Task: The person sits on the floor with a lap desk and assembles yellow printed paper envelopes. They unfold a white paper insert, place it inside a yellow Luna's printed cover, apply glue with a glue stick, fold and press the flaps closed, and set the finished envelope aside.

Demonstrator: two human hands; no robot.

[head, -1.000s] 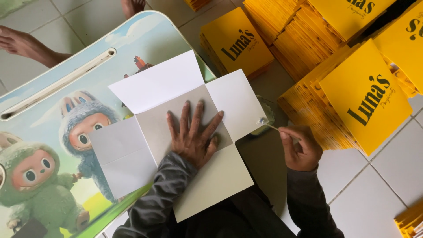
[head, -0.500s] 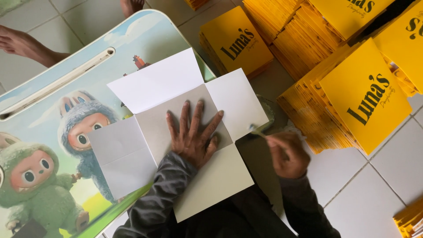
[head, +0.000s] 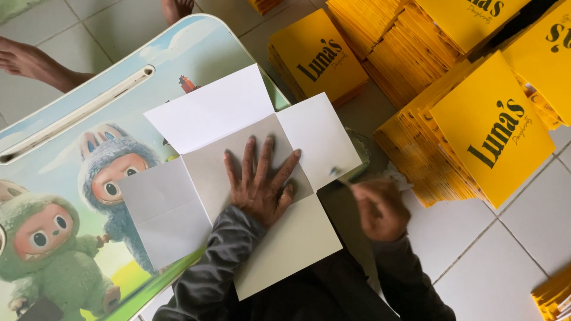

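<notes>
My left hand (head: 260, 187) lies flat, fingers spread, on the centre panel of the unfolded white card blank (head: 238, 178) on the cartoon-printed table (head: 77, 154). My right hand (head: 380, 208) pinches a thin stick-like tool (head: 340, 176), blurred, just off the blank's right flap.

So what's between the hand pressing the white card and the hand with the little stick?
In the head view, only the white card's right flap and bottom flap lie between the left hand and right hand.

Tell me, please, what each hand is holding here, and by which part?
The left hand grips nothing: it lies flat, fingers spread, on the centre panel of the unfolded white box blank. The right hand pinches a thin, blurred, brush-like tool by its rear end.
</notes>
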